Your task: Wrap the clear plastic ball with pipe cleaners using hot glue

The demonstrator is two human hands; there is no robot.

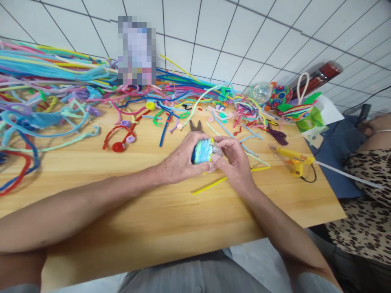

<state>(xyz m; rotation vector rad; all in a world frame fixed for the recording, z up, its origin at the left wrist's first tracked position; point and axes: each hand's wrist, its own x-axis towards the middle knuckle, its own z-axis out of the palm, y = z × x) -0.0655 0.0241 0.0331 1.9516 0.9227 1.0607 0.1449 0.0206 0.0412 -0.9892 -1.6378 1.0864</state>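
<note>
Between fingertips, rounded blue-green striped piece (202, 151), yellow-edged

White tiled wall (180, 30) behind, dark grout lines, slanting in view. Light wood-grain table (146, 228), near the wall, bare front edge, corner at right. Pale grey floor (253, 256) below the table, partly visible. Indoor light bright, faint sheen on tabletop; light source out of view.

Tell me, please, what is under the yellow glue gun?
The wooden tabletop shows beside the yellow glue gun; whatever its body covers directly beneath cannot be seen.
</note>
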